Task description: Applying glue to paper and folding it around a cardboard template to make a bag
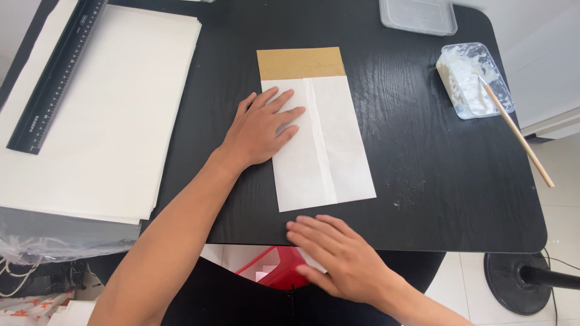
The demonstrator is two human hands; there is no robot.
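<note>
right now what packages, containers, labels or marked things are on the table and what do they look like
Clear plastic tub: right side, rectangular, white paste inside, wooden stick resting in it.
Clear lidded container: top edge, rectangular, cut off by the frame.
Black ruler: left, lying diagonally on the white paper stack, pale markings.
Folded white paper: centre, over a brown template; left hand flat on it.
Red box: below the table edge by the right hand.

Folded white sheet [329,151] lies flat on the black desk [435,181], long axis running away from the person, slightly skewed. Two flaps meet in a lengthwise overlap seam just right of centre. Tan card [300,62] sticks out from under its far end. Near edge sits close to the desk edge. Left hand [263,130] presses flat on the left flap.
</note>
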